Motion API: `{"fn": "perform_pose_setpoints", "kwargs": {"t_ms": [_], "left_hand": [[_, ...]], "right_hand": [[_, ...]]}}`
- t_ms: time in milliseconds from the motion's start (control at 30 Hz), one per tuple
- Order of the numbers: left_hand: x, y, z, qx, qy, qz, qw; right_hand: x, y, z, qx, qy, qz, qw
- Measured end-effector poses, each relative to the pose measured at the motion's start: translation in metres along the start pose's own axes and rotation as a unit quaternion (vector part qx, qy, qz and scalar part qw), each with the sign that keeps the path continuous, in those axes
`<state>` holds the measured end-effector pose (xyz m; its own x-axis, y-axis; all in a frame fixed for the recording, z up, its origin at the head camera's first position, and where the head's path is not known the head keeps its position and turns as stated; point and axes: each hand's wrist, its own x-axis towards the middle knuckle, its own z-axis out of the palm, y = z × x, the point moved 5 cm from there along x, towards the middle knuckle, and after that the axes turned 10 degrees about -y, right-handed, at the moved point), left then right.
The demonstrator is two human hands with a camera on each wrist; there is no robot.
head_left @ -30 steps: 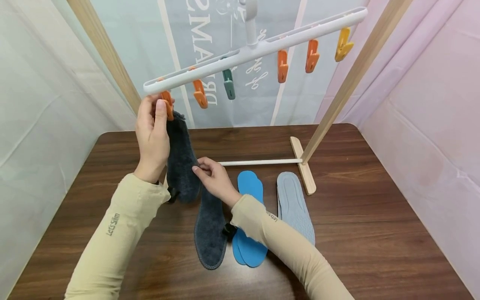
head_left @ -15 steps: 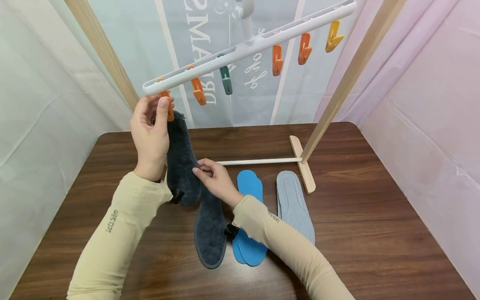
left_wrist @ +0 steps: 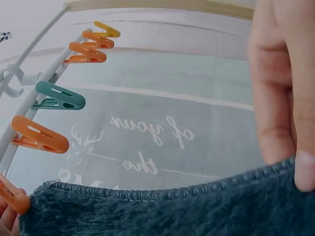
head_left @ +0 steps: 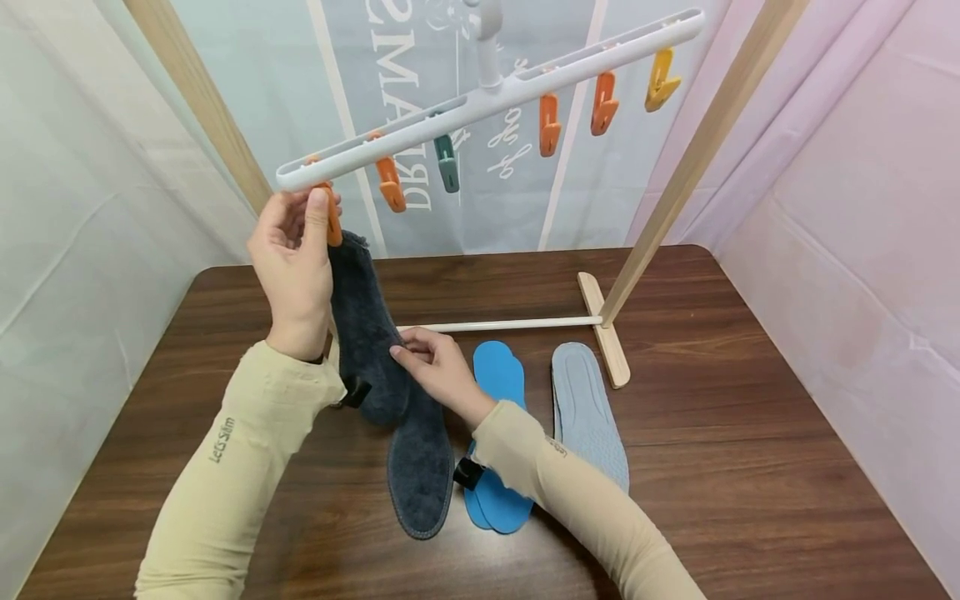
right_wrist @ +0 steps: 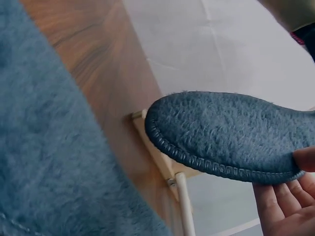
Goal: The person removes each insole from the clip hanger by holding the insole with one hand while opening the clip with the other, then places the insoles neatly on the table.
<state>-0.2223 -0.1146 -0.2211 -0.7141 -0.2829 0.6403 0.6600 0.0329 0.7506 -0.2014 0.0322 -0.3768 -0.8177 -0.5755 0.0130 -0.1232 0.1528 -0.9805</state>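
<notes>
In the head view my left hand (head_left: 296, 258) pinches an orange clothespin (head_left: 333, 215) at the left end of a white hanger bar (head_left: 487, 98). A dark grey, fuzzy insole (head_left: 363, 317) hangs below, its upper end at the clothespin; whether the clothespin bites on it is hidden. My right hand (head_left: 442, 367) pinches the insole's right edge partway down between thumb and fingers. The right wrist view shows the thumb over the insole's fuzzy face (right_wrist: 221, 132), fingers behind. A second dark insole (head_left: 422, 475) lies on the table, partly covered by the held one.
Two blue insoles (head_left: 504, 500) overlap beside my right sleeve, and light grey insoles (head_left: 588, 408) lie farther right. Several other clothespins hang along the bar, including a green one (head_left: 446, 163) and a yellow one (head_left: 662, 82). A wooden stand post (head_left: 697, 175) rises at the right.
The bar's right end has shifted left and its left end slightly left. My left hand moved slightly left with the clothespin; the insole's lower end swung right and down with my right hand.
</notes>
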Motion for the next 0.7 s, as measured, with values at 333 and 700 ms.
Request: {"fn": "perform_pose_setpoints", "kwargs": {"t_ms": [333,700], "left_hand": [[-0.001,0.001,0.002,0.004,-0.026,0.002,0.9996],[0.0,0.003,0.001,-0.006,-0.016,0.005,0.9998]], "right_hand": [[-0.021,-0.006,-0.004,0.005,-0.003,-0.012,0.9999],[-0.03,-0.002,-0.009,-0.011,0.011,-0.001,0.9999]]}}
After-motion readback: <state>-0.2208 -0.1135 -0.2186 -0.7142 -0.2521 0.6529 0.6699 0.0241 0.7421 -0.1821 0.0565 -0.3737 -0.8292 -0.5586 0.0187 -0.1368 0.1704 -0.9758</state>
